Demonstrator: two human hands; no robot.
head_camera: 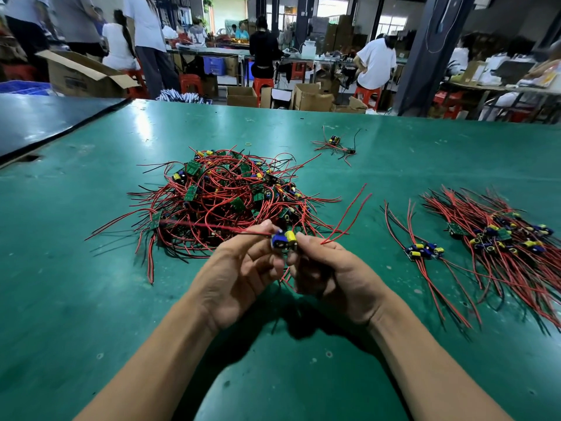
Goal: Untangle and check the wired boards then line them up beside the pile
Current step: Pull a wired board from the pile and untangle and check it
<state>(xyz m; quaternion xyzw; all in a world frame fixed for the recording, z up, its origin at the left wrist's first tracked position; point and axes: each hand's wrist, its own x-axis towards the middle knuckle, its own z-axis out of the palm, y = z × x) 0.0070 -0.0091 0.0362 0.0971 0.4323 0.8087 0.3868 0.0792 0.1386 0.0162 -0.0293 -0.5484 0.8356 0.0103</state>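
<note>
Both hands hold one small wired board with blue and yellow parts, lifted above the green table in front of me. My left hand pinches its left end, where red and black wires run out to the left. My right hand pinches its right end, with red wires rising to the upper right. Just beyond my hands lies the tangled pile of green boards and red wires. At the right, the lined-up boards lie side by side, and one board rests at their left edge.
A small separate bundle of wired boards lies farther back, with a yellow rubber band near it. A dark mat covers the far left corner. Beyond the table edge are cardboard boxes, red stools and several seated or standing people.
</note>
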